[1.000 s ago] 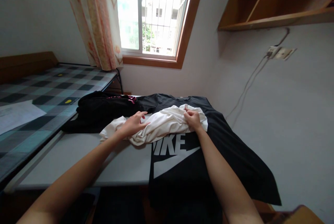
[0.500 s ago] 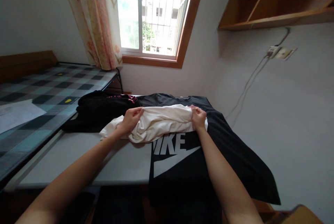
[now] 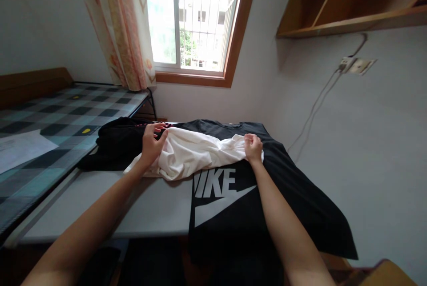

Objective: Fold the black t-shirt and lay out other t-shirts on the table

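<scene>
A crumpled white cloth garment [image 3: 190, 155] lies bunched on top of a black NIKE shirt [image 3: 227, 215]. My right hand [image 3: 253, 147] is closed on the white garment's right end, fingertips pinching its upper edge. At the other end, my left hand [image 3: 152, 143] is open, its fingers apart from the thumb, and the thumb is right by the garment's upper left edge. The black shirt is spread out, hanging over the table's front and right side. Behind my left hand sits a heaped black garment [image 3: 116, 141] with pink lettering, partly hidden by the hand.
The clothes rest on a white table [image 3: 153, 215]. To the left is a bed with a checked mattress [image 3: 106, 103] and a paper sheet [image 3: 25, 148]. A curtain [image 3: 123, 28] hangs beside the barred window. Wooden shelves [image 3: 353, 14] and a plugged-in socket [image 3: 347, 64] are on the right wall.
My left hand has opened from its pinch on the white garment and shifted left and slightly up. The right hand keeps its hold in nearly the same place.
</scene>
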`<state>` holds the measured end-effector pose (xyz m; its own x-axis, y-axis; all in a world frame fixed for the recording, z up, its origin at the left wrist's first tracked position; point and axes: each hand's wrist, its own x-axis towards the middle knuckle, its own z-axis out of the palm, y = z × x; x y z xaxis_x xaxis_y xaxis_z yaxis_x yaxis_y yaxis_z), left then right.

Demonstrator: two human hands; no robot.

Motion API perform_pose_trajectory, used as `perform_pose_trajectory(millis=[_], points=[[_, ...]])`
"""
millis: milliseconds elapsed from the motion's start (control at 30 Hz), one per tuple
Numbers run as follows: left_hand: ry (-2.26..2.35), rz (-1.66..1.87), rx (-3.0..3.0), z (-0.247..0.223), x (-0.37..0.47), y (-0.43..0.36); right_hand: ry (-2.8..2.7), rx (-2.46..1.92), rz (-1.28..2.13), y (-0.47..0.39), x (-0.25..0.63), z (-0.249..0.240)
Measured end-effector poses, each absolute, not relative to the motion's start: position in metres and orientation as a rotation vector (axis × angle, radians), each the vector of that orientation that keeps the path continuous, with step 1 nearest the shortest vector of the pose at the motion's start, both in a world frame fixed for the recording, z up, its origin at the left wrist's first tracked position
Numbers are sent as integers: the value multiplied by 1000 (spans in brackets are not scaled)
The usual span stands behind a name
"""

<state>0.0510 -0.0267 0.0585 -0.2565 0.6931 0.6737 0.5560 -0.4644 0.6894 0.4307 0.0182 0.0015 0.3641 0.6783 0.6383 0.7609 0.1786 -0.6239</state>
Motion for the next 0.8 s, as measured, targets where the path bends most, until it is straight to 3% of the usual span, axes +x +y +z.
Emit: perform_pose_trajectory(millis=[100,233,333,600,800], points=[[1455,1607,2222,73,48,-39,-1470,-1566,-122,18,432,-3],[1178,796,2590,83,43,-62,-1502,-1484,-193,9,427,9],[1229,465,2695,74,26,-71,-1628,-1339,-245,-3,416,25],[1329,237,2637,42,-21,-66,-2475,-1036,-3,-27,362,28],[1373,439,2478,61,-6,-64,-2227,-1073,169,-19,359,27]])
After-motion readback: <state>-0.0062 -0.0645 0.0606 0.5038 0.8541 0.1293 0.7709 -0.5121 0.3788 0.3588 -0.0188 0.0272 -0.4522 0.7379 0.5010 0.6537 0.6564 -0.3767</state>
